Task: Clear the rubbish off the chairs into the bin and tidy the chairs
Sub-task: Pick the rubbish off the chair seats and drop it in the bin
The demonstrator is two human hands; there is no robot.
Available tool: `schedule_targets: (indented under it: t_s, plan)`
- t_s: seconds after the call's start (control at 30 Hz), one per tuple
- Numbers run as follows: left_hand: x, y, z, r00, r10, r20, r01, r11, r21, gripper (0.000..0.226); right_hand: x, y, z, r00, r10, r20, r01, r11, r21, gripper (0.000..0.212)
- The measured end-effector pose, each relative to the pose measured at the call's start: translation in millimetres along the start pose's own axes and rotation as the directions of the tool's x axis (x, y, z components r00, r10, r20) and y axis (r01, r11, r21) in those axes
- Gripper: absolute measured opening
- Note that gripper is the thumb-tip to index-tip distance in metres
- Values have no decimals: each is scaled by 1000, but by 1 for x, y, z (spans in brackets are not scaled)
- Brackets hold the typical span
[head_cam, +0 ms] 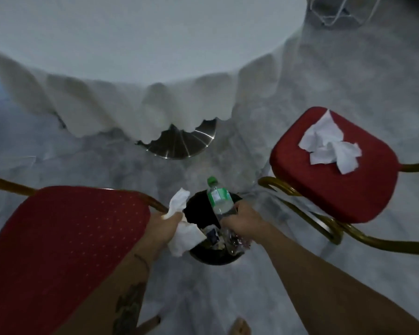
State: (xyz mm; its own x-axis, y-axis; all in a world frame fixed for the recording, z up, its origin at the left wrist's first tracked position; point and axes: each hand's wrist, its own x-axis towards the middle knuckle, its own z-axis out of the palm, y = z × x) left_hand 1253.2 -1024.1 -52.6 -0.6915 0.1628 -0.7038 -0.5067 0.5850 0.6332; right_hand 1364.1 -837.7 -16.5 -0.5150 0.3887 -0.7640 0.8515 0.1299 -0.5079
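Both hands over the bin [205,258]!
Left hand [163,228] grips a crumpled tissue [179,206]; right hand [243,220] holds a green-capped bottle [219,198].

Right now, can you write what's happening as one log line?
left hand: holds tissue | right hand: holds bottle | both over bin | right chair: paper remains

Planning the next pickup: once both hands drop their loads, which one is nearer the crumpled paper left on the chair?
Right. The right hand, now holding the bottle over the bin, is on the side of the chair bearing the crumpled paper.
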Motion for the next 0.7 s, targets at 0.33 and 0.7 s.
schedule_targets:
  t_s: [0.33, 0.7]
  plan:
    - [30, -13, 100, 916, -294, 273, 355, 910, -213, 83, 59, 73, -18, 982, 146, 123, -163, 977, 136, 79]
    - [4, 13, 115, 935, -333, 123, 337, 942, -12, 55, 33, 67, -68, 997, -28, 66, 25, 998, 49, 50]
